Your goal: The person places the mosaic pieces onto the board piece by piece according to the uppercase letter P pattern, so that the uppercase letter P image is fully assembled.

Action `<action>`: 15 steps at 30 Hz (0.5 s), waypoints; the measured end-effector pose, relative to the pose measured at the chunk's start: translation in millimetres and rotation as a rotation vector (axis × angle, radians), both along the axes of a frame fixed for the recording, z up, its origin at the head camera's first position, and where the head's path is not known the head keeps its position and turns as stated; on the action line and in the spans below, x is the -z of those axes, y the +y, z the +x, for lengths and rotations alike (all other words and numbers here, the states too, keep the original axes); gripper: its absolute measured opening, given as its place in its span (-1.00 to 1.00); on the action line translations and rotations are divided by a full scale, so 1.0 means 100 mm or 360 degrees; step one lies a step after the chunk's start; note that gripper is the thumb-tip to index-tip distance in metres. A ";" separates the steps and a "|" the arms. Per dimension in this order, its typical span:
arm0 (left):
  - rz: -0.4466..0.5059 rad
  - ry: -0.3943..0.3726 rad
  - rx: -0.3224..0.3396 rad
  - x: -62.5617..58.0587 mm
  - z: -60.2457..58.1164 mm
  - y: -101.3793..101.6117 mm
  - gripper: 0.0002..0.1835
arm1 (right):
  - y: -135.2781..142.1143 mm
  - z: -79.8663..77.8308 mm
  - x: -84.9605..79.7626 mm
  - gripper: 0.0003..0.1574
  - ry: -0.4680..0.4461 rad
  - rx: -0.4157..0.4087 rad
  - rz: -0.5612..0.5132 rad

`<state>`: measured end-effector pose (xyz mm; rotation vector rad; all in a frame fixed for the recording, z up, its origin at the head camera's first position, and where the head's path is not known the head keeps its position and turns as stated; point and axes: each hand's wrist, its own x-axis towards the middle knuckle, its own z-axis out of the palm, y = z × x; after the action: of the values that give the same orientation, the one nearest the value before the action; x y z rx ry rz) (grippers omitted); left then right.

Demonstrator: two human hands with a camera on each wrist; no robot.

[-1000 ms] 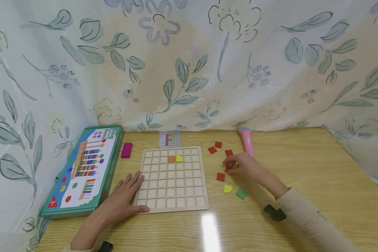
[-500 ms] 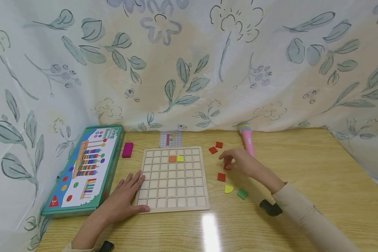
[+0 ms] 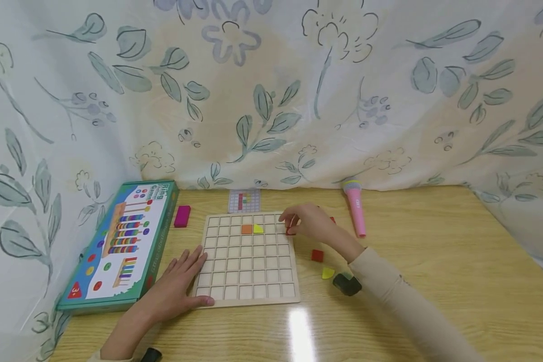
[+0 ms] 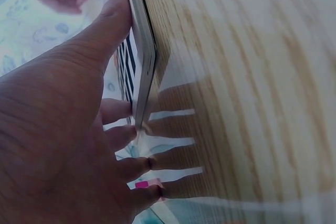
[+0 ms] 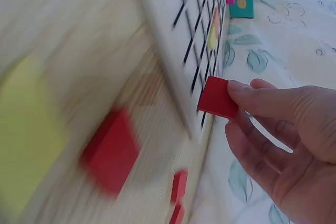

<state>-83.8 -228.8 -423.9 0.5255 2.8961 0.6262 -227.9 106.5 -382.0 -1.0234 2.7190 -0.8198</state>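
Note:
A red square tile is pinched between the thumb and fingers of my right hand, above the right edge of the wooden grid board. My left hand lies with spread fingers on the board's left edge, its thumb at the near left corner. On the board, an orange square tile sits beside a yellow quarter-circle tile. Right of the board lie a loose red tile and another yellow quarter-circle tile. My right arm partly hides other tiles.
At the far left lies a teal-edged game box, with a magenta block beside it. A small pattern card rests behind the board. A pink toy microphone lies at the back right, near the floral cloth.
My right hand has picked up a red tile from the loose ones and carried it leftward to the board's right edge. My left hand has stayed in place.

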 end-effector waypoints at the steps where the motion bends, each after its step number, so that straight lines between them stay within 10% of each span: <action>1: -0.0001 0.0003 0.0005 0.00 0.00 0.00 0.14 | -0.07 -0.02 0.00 -0.67 -0.0033 0.0009 -0.0006; 15: -0.0002 -0.0040 -0.0013 0.01 -0.01 -0.01 0.14 | -0.90 -0.18 0.08 -0.76 -0.0127 -0.0135 -0.0126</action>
<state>-85.1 -230.0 -425.0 0.5022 2.8766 0.6271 -245.8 16.1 -390.3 -1.0883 2.5772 -0.9389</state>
